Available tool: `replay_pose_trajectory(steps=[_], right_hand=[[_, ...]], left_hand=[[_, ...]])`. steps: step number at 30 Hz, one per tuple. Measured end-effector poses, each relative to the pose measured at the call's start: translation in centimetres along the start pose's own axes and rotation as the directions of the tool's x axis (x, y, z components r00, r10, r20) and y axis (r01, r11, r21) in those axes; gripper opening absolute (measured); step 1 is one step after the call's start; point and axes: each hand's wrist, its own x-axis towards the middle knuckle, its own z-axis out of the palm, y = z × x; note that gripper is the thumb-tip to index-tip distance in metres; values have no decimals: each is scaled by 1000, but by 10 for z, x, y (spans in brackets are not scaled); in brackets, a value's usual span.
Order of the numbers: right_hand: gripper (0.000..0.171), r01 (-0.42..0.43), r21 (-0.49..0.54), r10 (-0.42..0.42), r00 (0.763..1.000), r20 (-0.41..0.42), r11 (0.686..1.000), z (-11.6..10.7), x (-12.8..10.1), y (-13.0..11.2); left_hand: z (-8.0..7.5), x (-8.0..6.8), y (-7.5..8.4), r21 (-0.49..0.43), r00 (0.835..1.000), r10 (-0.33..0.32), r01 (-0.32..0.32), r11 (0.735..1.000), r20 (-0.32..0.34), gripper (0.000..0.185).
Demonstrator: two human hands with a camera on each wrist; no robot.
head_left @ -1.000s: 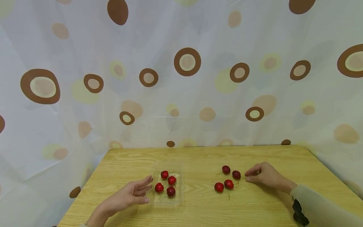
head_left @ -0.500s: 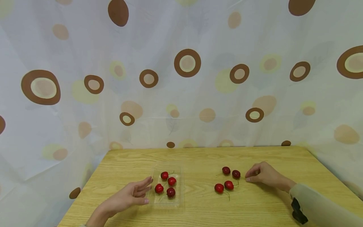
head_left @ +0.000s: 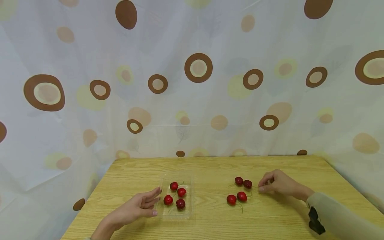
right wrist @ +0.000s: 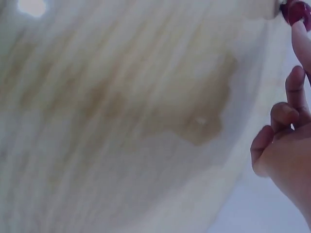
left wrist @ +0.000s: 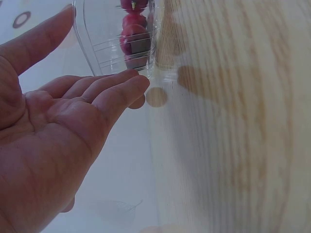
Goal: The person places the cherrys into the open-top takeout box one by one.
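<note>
A clear plastic tray (head_left: 188, 210) on the wooden table (head_left: 210, 165) holds several red cherries (head_left: 181, 192). My left hand (head_left: 155, 201) lies open, palm up, with its fingertips at the tray's left edge; the left wrist view shows the straight fingers (left wrist: 116, 87) touching the tray (left wrist: 99, 46). Several loose cherries lie to the right. My right hand (head_left: 261, 187) is beside them, thumb and forefinger pinched at the stem end of a dark cherry (head_left: 247, 184). In the right wrist view the curled fingers (right wrist: 294, 97) reach toward that cherry (right wrist: 294, 10).
A spotted curtain (head_left: 198, 100) hangs close behind the table and wraps round both sides. Other loose cherries (head_left: 241, 196) sit just left of the right hand. The table's back edge meets the curtain.
The dark cherry has shifted slightly left toward its neighbour while the right hand stayed pinched at its stem. The left hand has not moved.
</note>
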Motion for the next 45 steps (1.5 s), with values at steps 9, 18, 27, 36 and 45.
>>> replay_pose_trajectory(steps=[9,18,27,36,45], right_hand=[[12,37,26,-38,997,65,999,-1,7,-22],[16,31,70,-37,996,87,997,5,14,-48],[20,50,166,-66,994,91,985,32,33,-73],[12,118,165,-132,988,80,979,61,58,-102],[10,135,162,-149,986,77,978,94,83,-129]], left_hand=[[1,-1,1,-1,1000,9,-9,1000,-3,81],[1,-1,2,-4,1000,10,-10,1000,-1,81],[-1,-1,2,21,1000,14,-14,1000,-1,81],[0,-1,0,8,1000,7,-7,1000,-7,81],[0,-1,0,12,1000,15,-15,1000,-5,81]])
